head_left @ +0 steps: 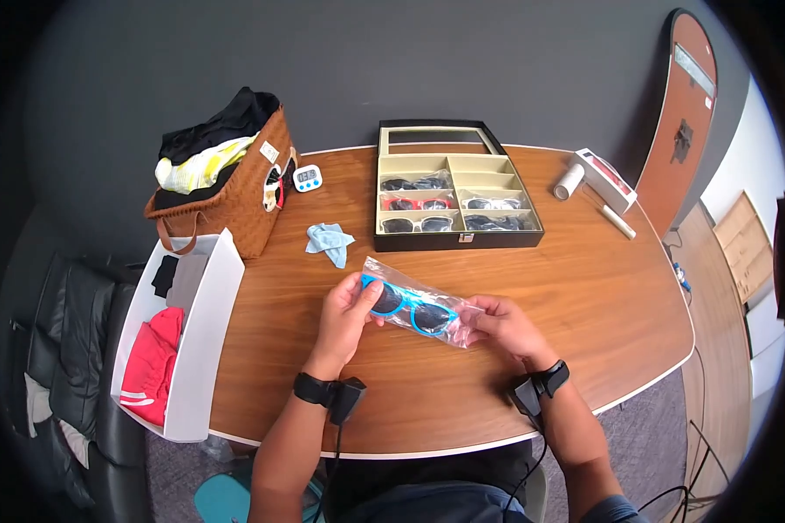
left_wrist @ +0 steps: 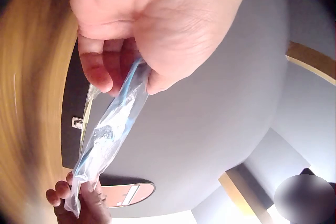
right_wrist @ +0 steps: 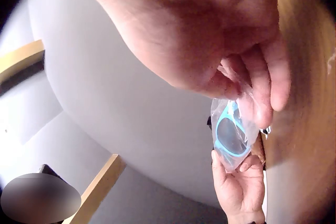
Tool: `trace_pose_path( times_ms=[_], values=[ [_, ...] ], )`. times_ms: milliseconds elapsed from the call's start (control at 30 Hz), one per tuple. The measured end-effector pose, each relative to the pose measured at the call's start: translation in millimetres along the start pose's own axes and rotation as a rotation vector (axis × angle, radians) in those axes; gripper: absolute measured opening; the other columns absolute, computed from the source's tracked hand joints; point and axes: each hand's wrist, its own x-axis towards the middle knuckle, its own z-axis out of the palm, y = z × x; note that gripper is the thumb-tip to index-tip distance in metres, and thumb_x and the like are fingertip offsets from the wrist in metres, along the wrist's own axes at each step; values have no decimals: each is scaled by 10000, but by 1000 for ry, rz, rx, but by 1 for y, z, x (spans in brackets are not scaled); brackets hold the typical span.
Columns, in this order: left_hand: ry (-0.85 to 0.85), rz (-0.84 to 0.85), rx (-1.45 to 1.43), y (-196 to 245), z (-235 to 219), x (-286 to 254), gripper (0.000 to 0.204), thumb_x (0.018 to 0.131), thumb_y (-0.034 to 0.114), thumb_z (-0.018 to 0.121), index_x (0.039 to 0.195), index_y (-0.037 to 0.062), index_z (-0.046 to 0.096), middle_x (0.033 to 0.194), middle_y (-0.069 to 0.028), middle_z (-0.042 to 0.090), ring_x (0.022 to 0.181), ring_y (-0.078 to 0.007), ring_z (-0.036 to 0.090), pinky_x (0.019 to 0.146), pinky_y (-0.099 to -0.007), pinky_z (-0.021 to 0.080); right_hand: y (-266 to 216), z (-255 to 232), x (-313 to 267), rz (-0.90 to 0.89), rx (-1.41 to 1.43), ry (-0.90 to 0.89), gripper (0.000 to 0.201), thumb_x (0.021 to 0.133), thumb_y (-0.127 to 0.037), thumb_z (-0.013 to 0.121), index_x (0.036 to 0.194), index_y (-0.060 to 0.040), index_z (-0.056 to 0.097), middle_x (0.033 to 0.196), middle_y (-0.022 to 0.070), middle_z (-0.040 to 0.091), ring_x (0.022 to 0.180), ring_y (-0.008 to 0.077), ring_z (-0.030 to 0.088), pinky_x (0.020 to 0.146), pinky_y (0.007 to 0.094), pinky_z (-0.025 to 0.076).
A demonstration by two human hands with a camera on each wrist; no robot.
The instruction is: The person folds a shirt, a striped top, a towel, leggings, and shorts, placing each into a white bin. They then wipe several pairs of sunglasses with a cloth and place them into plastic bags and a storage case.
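Blue-framed sunglasses with dark lenses lie inside a clear plastic bag, held up over the wooden table. My left hand pinches the bag's left end, thumb on top across one lens. At the other end, my right hand grips the bag between thumb and fingers. In the left wrist view the bag runs edge-on from one hand to the other. One blue-rimmed lens faces the right wrist view. Beyond the hands stands an open sunglasses case with several bagged pairs in its compartments.
A light blue cloth and a small timer lie left of the case. Further left are a woven basket of clothes and a white box with folded garments. At right stand a white roll and a narrow box.
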Motion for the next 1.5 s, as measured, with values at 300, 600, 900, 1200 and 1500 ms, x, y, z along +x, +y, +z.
trace_pose_path(
  times_ms=[300,600,900,1200,1500],
  values=[
    [-33,7,-99,-9,5,2,170,996,167,535,1134,68,538,1022,-39,640,862,-114,622,665,-266,516,-10,22,0,-91,382,164,259,999,-214,532,1151,-15,596,1005,86,678,863,169,680,655,262,574],
    [-35,-45,-112,-33,9,7,207,1004,203,526,1124,35,524,921,-74,624,760,-135,618,637,-259,519,-10,-11,16,-377,54,407,255,1032,-240,457,1035,-11,568,768,57,620,622,138,625,532,255,522],
    [-57,-83,-72,-43,4,13,233,1036,265,438,1068,50,523,820,-58,589,672,-121,570,603,-262,478,-105,-166,86,-515,-327,735,237,1025,-263,456,965,-61,565,764,24,596,601,102,601,505,238,479],
    [-56,-113,-108,-42,6,14,261,1026,282,473,1011,33,551,751,-25,569,619,-79,541,550,-217,459,-102,-219,158,-409,-1182,879,318,853,-164,619,1125,-2,588,882,165,681,886,309,673,785,383,521],
    [-66,-133,-64,-40,6,15,274,1029,287,467,980,35,564,716,-3,561,597,-64,525,537,-209,446,-116,-177,175,-216,-1349,645,376,809,-198,712,1140,-38,634,993,179,690,945,343,663,827,409,518]
  ],
)
